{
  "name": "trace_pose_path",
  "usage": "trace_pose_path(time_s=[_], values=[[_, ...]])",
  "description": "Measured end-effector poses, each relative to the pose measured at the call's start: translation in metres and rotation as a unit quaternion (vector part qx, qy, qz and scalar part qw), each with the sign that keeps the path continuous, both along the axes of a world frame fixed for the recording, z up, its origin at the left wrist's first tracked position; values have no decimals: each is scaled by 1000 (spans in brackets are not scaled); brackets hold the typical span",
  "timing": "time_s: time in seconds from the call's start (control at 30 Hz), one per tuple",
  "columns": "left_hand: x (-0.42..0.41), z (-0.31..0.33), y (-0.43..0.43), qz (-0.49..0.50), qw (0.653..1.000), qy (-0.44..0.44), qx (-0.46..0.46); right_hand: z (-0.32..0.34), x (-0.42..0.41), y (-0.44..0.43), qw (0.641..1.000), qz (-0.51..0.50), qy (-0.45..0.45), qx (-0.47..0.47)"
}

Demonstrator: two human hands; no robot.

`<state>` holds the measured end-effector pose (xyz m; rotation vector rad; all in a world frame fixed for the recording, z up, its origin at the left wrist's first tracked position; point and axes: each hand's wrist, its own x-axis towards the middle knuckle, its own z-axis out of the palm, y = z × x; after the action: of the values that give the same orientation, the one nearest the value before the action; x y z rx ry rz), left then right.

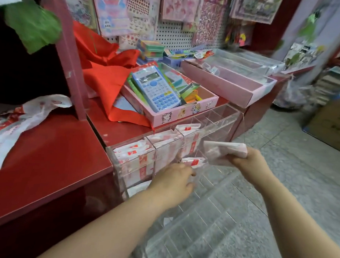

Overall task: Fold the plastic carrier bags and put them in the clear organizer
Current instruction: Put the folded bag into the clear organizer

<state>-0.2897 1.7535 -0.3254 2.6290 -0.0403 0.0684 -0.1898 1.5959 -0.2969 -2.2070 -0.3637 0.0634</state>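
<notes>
A clear organizer (222,119) with several compartments hangs on the front of the red counter (51,162). Folded white-and-red carrier bags (132,152) fill its upper left compartments. My right hand (246,162) grips a folded carrier bag (223,151) just right of the organizer's middle row. My left hand (174,182) reaches into a middle compartment, its fingers at another folded bag (193,161); whether they grip it is hidden. Unfolded carrier bags (28,117) lie crumpled on the counter at far left.
A pink tray (185,114) with a blue calculator (155,86) and stationery sits behind the organizer, beside red cloth (106,80). A longer pink tray (236,89) lies at the right. A pegboard with sticker sheets (170,30) stands behind. Grey floor (281,174) and a cardboard box (335,121) are at right.
</notes>
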Motion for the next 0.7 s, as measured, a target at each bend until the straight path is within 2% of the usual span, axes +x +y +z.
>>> trace_pose_path(time_s=[0.07,0.13,0.3,0.43,0.57,0.7], values=[[21,-12,-6,8,999,34,23,-13,16,-6,998,-19,14,50],[36,-25,-6,30,998,45,44,-26,29,-5,998,-15,29,61],[60,-43,-11,71,989,27,124,-39,52,10,995,-13,32,95],[67,-50,-15,86,985,12,150,-47,65,13,993,-4,39,109],[64,-58,-15,92,988,1,121,-53,65,16,989,16,51,138],[61,-57,-14,87,991,-3,98,-56,68,22,993,40,47,99]])
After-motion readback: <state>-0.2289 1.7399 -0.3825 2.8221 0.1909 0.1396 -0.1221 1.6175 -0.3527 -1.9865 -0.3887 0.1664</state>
